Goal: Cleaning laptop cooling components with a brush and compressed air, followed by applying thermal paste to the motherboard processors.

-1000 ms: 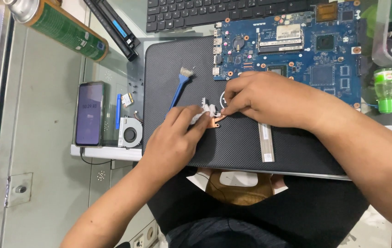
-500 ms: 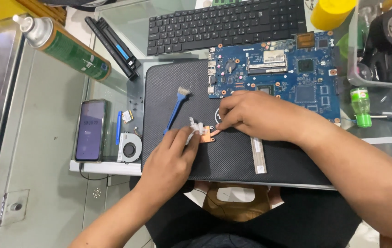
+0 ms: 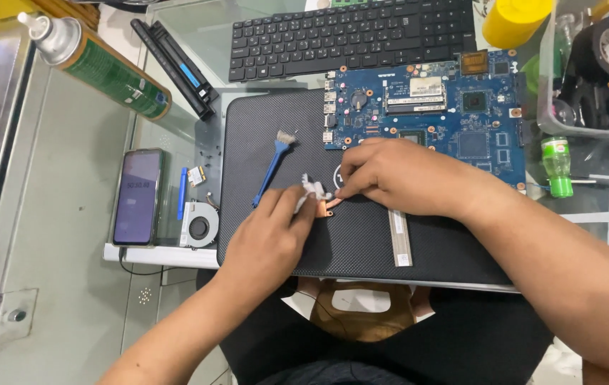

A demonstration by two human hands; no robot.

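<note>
The left hand (image 3: 270,235) pinches a small white wad of tissue (image 3: 311,191) against a copper heat-sink piece (image 3: 331,207), which lies near the middle of the black textured laptop lid (image 3: 361,242). The right hand (image 3: 397,175) closes its fingertips on that copper piece from the other side, holding it down. A blue-handled brush (image 3: 270,171) lies toward the lid's left edge. The blue circuit board (image 3: 433,107) covers the lid's far right corner. A small grey fan (image 3: 199,224) sits just off the lid's left edge.
</note>
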